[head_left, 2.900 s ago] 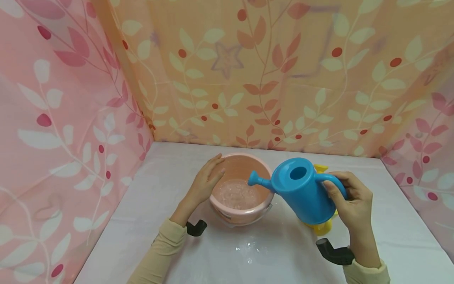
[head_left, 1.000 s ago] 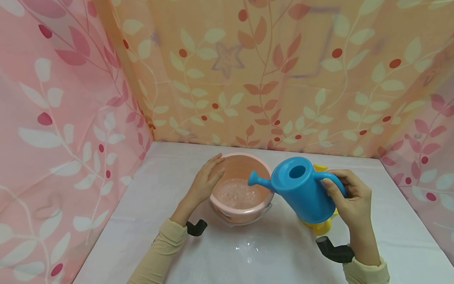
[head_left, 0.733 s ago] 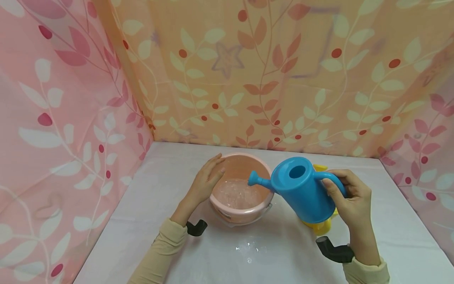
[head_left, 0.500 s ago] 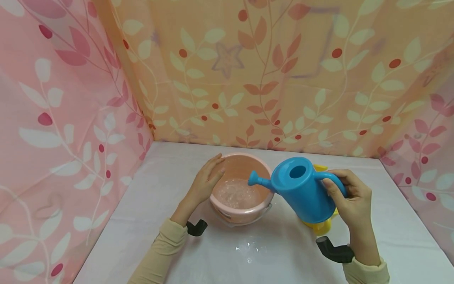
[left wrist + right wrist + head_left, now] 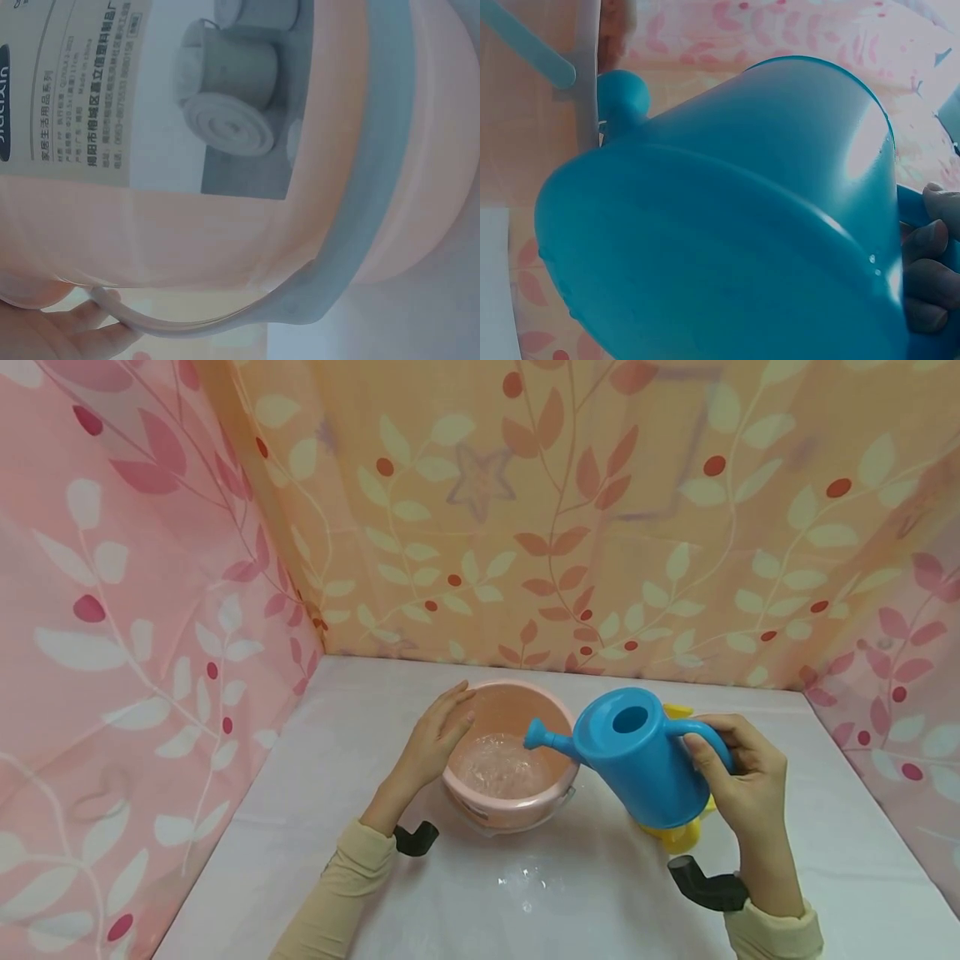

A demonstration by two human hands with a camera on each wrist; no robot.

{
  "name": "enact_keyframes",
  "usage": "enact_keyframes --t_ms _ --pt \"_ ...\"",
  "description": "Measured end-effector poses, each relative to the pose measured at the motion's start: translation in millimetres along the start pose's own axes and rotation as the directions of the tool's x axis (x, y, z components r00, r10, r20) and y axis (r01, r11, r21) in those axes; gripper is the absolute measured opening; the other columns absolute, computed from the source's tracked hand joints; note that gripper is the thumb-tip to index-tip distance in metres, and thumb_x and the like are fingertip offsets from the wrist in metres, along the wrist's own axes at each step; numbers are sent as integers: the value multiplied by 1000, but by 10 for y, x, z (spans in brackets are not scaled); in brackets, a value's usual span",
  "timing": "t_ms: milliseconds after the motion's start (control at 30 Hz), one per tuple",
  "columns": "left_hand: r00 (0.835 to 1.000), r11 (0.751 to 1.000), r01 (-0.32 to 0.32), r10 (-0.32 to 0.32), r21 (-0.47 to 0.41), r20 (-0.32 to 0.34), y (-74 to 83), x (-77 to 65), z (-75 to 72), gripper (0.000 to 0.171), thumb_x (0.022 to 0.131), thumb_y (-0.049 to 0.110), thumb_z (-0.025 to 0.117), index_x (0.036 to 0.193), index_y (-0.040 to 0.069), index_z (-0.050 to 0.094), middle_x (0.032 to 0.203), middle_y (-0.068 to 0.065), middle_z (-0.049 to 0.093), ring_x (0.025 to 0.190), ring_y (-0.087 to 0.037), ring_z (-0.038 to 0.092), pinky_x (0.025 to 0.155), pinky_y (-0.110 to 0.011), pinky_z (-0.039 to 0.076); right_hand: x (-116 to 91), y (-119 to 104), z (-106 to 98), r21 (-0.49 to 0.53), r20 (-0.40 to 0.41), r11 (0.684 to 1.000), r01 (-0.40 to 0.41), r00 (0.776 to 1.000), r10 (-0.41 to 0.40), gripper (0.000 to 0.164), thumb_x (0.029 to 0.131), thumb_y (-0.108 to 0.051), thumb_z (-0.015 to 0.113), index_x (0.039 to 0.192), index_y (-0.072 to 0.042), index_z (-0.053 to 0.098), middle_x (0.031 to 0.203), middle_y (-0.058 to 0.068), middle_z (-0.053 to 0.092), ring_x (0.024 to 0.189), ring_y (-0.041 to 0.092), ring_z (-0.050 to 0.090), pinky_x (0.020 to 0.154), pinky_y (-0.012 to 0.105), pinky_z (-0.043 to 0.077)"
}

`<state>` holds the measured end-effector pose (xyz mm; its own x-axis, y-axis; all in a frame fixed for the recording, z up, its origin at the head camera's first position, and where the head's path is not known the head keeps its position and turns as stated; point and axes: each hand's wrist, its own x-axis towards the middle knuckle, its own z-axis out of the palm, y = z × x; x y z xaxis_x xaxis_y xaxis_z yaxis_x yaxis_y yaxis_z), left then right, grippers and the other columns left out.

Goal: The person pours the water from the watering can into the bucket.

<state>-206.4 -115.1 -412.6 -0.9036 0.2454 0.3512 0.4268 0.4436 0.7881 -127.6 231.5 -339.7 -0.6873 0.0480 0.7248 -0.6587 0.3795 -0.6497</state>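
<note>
A pink bucket (image 5: pixel 517 818) stands on the white-covered table, with rippling, bubbly water (image 5: pixel 501 768) in its bottom. My left hand (image 5: pixel 429 739) rests against its left rim, fingers extended. In the left wrist view, those fingers (image 5: pixel 101 330) show beside the bucket's pale carrying handle (image 5: pixel 292 300). My right hand (image 5: pixel 750 772) grips the handle of a blue watering can (image 5: pixel 645 760), tilted left so its spout (image 5: pixel 551 739) reaches over the bucket's right rim. From the right wrist, the can's broad bottom (image 5: pixel 705 262) fills the view, with a few drops on it.
Something yellow (image 5: pixel 678 837) sits behind and below the watering can, mostly hidden. Several water drops (image 5: pixel 527 881) lie on the table (image 5: pixel 600 910) in front of the bucket. Leaf-patterned cloth (image 5: pixel 480 560) closes off the back and both sides.
Both hands, the bucket and the tilted watering can hold nearly the same places. Ripples and bubbles on the water keep changing. The whole head view has shifted very slightly.
</note>
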Motion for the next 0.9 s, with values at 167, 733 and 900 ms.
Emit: enact_keyframes --t_ms 167,733,900 --pt "1000 1000 5 -5 0 1 4 8 -7 49 97 41 43 136 12 45 149 0 32 138 -21 26 111 -49 22 9 4 0 -7 -1 1000 0 1000 0 19 80 13 62 98 18 58 91 -9 68 82 3 65 80 14 49" --pt "1000 1000 1 -1 -17 -15 -10 0 -3 48 97 41 44 135 12 47 148 2 34 138 -22 27 111 -48 23 48 -33 11 -38 41 999 17 999 -16 20 80 11 63 99 16 59 95 -11 67 84 1 65 81 13 48" --pt "1000 1000 -1 1 -24 -15 -15 -6 1 48 97 40 44 135 12 47 148 3 34 138 -21 27 111 -48 23 53 -47 9 -41 48 999 19 999 -17 20 80 12 63 99 16 59 96 -10 68 86 2 65 82 13 47"
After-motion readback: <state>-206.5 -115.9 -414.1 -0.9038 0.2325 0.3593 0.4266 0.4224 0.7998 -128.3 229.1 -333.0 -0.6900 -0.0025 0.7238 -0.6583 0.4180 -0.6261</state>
